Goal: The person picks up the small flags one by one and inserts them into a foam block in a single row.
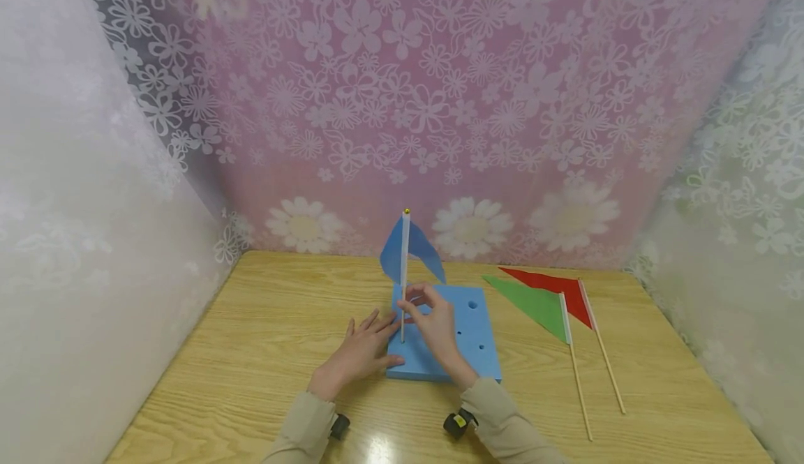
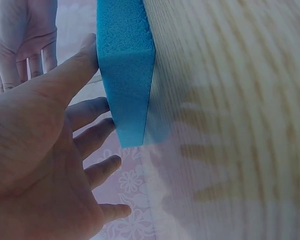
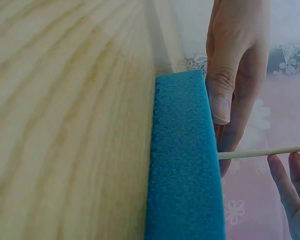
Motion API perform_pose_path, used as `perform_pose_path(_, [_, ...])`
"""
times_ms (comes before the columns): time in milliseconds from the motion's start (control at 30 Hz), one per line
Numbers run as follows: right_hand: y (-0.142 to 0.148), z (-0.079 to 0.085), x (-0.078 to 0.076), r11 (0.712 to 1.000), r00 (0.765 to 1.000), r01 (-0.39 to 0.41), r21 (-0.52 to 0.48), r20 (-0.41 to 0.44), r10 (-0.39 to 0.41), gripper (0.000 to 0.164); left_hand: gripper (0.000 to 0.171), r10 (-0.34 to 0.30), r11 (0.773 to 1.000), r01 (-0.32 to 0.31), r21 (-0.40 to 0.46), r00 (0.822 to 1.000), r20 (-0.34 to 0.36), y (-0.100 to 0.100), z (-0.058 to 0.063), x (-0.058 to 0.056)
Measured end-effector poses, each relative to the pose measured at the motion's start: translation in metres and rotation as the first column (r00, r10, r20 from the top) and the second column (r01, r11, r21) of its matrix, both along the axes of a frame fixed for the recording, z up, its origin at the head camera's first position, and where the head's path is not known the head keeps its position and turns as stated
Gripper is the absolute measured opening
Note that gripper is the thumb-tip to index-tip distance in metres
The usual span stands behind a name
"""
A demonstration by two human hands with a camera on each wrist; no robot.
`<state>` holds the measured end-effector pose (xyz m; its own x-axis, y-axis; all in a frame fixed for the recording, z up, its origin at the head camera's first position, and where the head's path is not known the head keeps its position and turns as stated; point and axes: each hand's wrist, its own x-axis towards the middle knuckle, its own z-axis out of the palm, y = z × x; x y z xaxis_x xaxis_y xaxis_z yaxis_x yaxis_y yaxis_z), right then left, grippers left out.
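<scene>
A blue flag [image 1: 393, 253] stands upright on a thin wooden stick with a gold tip. The stick's lower end meets a blue foam block [image 1: 480, 324] near its left side. My right hand [image 1: 438, 328] pinches the stick below the cloth, thumb against fingers. With fingers spread and fairly straight, my left hand [image 1: 359, 354] rests along the block's left edge. The left wrist view shows the left thumb and fingertips at the top edge of the foam block [image 2: 125, 75]. In the right wrist view the stick [image 3: 255, 153] rises straight from the block's face.
Several holes dot the block's top, among them a larger hole [image 1: 472, 304] at the back right. To the block's right, a green flag [image 1: 540, 310] and a red flag [image 1: 565, 285] lie on the wooden table [image 1: 264, 338]. Flowered curtains [image 1: 377, 101] hang behind and beside it.
</scene>
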<state>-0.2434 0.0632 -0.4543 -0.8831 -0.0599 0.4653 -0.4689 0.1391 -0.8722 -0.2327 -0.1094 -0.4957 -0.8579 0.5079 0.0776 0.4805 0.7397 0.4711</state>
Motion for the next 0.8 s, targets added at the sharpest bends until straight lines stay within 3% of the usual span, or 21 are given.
perform_pose_path(300, [0.001, -0.004, 0.005, 1.000, 1.000, -0.015, 0.011, 0.019, 0.015, 0.012, 0.073, 0.000, 1.000, -0.001, -0.017, 1.000, -0.008, 0.001, 0.000, 0.000])
perform_pose_path(633, [0.007, -0.032, -0.013, 1.000, 0.999, -0.004, 0.027, 0.037, 0.003, 0.017, 0.073, 0.002, 1.000, -0.002, -0.017, 1.000, -0.005, 0.001, 0.001, 0.001])
perform_pose_path(800, [0.013, -0.036, -0.015, 1.000, 0.999, -0.022, 0.022, 0.036, 0.021, 0.021, 0.073, 0.005, 1.000, -0.005, -0.024, 1.000, -0.003, 0.001, 0.001, 0.001])
